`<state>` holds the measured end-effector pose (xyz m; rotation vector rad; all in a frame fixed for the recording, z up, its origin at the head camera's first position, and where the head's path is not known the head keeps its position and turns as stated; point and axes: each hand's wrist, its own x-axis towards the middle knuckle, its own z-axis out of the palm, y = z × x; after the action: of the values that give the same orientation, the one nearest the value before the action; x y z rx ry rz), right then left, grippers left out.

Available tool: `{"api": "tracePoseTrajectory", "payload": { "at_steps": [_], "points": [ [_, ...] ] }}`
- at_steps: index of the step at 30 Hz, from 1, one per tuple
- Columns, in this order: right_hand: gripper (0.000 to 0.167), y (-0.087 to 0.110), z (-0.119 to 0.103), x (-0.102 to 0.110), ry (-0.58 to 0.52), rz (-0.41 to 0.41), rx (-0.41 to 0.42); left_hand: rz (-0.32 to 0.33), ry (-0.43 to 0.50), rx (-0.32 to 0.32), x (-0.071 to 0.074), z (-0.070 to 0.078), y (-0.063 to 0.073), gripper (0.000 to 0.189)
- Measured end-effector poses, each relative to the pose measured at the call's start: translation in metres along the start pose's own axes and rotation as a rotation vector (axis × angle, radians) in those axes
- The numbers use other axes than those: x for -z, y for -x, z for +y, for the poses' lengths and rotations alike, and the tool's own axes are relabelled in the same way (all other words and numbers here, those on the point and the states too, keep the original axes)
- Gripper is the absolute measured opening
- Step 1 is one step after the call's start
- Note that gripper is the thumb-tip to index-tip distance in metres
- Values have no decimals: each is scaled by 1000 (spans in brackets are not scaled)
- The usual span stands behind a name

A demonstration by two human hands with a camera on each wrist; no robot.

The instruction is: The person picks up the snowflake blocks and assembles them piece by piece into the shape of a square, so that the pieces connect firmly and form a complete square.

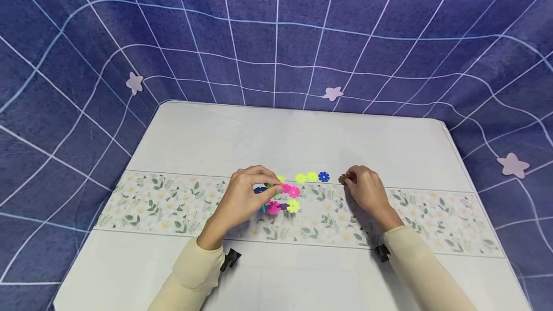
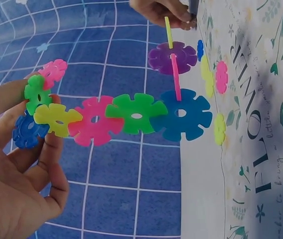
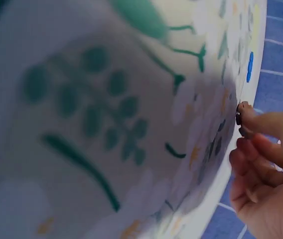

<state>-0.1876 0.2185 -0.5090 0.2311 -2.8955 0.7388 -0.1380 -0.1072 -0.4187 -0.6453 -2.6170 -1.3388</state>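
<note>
My left hand holds up one end of a chain of notched plastic snowflake discs. In the left wrist view, this chain runs from pink, green and dark blue discs at the fingers through yellow, pink and green to a teal disc. Beyond it a pink disc stands edge-on, joined to a purple disc with a yellow one at the tip. To the right, my right hand pinches a brown snowflake disc low at the table, the disc partly hidden by the fingertips.
Loose discs lie between the hands: a blue disc, yellow discs and a pink disc. They lie on or near the floral band of the white table cover. A blue gridded curtain hangs behind the table.
</note>
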Motion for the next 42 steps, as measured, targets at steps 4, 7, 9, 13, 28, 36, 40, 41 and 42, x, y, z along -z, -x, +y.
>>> {"api": "tracePoseTrajectory", "payload": {
  "at_steps": [4, 7, 9, 13, 28, 36, 40, 41, 42],
  "points": [
    [6, 7, -22, 10, -107, 76, 50, -6, 1, -2, -1, 0, -2, 4],
    [7, 13, -50, 24, -404, 14, -7, -5, -1, -2, -1, 1, -2, 4],
    [10, 17, -67, 33, -617, -61, -72, -6, -3, -2, -1, 1, -3, 5],
    [13, 22, -92, 45, -969, -207, -201, 0, -4, -12, -2, 1, -3, 5],
    [14, 27, -116, 38, -1270, -388, -387, 29, 0, -66, -3, -1, 0, 4],
    [12, 26, -119, 37, -1305, -400, -446, 46, -12, -85, -5, 0, 0, 4],
    [12, 26, -121, 35, -1325, -405, -463, 66, -9, -105, -8, 0, -1, 4],
    [12, 26, -121, 35, -1336, -404, -468, 74, -5, -109, -9, 0, -1, 4],
    [13, 27, -122, 35, -1349, -404, -473, 84, -1, -115, -9, 0, -1, 4]
  ]
}}
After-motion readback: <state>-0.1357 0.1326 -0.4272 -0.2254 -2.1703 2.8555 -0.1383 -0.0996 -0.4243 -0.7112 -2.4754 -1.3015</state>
